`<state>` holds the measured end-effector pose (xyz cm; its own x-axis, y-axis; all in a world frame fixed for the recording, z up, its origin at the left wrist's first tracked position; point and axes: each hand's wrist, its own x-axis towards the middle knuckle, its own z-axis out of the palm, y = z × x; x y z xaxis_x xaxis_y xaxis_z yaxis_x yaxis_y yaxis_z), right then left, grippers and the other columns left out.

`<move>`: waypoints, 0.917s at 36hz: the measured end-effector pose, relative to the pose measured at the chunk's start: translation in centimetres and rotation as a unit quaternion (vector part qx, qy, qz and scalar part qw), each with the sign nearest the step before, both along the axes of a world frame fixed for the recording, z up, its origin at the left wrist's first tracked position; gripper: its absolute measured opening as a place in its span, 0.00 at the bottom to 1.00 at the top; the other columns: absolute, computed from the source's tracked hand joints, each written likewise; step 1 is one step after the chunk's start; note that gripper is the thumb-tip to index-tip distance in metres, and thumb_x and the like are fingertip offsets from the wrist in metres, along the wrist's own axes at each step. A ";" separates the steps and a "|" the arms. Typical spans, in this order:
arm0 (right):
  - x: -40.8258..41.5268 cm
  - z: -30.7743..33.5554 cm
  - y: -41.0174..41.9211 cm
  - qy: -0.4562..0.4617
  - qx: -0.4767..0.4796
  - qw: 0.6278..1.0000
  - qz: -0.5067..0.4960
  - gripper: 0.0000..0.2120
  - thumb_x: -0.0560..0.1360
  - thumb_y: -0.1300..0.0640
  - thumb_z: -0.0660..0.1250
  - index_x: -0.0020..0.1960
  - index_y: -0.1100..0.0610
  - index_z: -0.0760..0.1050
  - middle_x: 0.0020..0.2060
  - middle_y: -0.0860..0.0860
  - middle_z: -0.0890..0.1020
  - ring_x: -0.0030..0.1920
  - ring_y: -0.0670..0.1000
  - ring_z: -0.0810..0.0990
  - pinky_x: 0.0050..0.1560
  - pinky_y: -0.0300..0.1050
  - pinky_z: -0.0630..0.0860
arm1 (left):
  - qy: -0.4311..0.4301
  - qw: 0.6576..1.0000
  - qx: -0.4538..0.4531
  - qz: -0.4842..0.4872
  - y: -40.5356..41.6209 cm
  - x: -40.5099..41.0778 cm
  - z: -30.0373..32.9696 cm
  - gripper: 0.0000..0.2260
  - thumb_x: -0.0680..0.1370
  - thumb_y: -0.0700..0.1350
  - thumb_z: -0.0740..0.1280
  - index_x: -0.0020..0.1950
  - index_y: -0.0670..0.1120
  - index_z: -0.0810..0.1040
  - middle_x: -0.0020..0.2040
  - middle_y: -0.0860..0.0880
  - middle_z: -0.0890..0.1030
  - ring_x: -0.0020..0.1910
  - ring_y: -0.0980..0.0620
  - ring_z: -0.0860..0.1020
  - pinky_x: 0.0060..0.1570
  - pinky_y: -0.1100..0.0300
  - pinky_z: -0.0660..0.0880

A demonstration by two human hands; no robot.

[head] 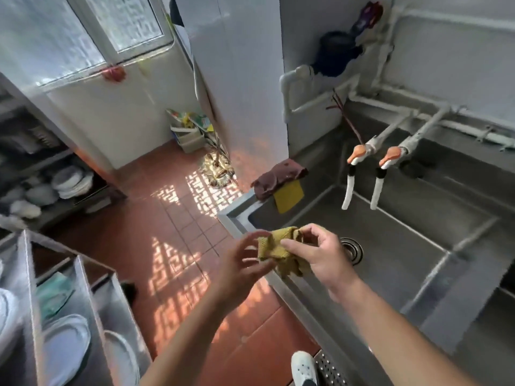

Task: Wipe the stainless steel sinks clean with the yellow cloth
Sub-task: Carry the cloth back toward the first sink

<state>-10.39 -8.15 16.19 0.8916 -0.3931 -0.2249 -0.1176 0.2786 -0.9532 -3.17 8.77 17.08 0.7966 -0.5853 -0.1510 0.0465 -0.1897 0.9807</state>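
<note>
The yellow cloth [280, 250] is bunched up in the air, held between two hands just over the front left corner of the sink [390, 246]. It is crumpled and folded on itself, and a loose bit hangs down past the sink's front rim.

The right hand [320, 254] comes in from the lower right, with the bare arm stretched up and to the left. Its thumb and first finger pinch the top of the cloth, and the other fingers curl under it. The back of the hand faces up.

The left hand [245, 263] comes in from the bottom middle, with the arm reaching up. Its fingers are bent in a loose curl around the left side of the cloth. The fingertips touch the cloth edge, and the thumb is tucked near the bottom of it. This hand is a bit blurry, so how tight it holds is hard to tell.

The sink is gray metal, and a round drain [351, 250] sits in its floor just to the right of the right hand. Two taps [373, 174] with orange tops hang over the back of the sink. A dark red rag [278, 178] lies on the far left rim, and a flat yellow sponge cloth [288, 196] hangs just under it. The floor [181, 246] is red tile with sunny patches.
</note>
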 end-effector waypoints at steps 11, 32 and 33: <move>14.0 0.6 -2.4 0.032 -0.016 0.998 0.049 0.19 0.74 0.66 0.72 0.62 0.53 0.75 0.49 0.58 0.84 0.49 0.50 0.84 0.47 0.39 0.81 | -0.003 1.000 -0.015 -0.002 -2.3 19.4 0.3 0.04 0.77 0.47 0.71 0.48 0.53 0.86 0.45 0.49 0.86 0.44 0.53 0.82 0.45 0.58 0.79; 27.2 -1.1 0.2 0.194 -0.248 0.920 -0.235 0.08 0.79 0.55 0.66 0.44 0.52 0.83 0.40 0.45 0.84 0.42 0.41 0.80 0.47 0.39 0.75 | 0.064 0.924 0.043 -0.376 -9.9 38.9 -2.7 0.07 0.75 0.49 0.68 0.48 0.55 0.85 0.39 0.56 0.81 0.39 0.57 0.77 0.35 0.67 0.73; 27.3 -1.1 -0.2 0.197 -0.245 0.919 -0.236 0.08 0.79 0.55 0.67 0.44 0.52 0.83 0.40 0.45 0.84 0.42 0.41 0.80 0.47 0.40 0.75 | 0.091 0.911 0.038 -0.400 -10.1 39.1 -2.7 0.09 0.75 0.48 0.67 0.51 0.55 0.84 0.43 0.54 0.80 0.42 0.56 0.78 0.38 0.66 0.74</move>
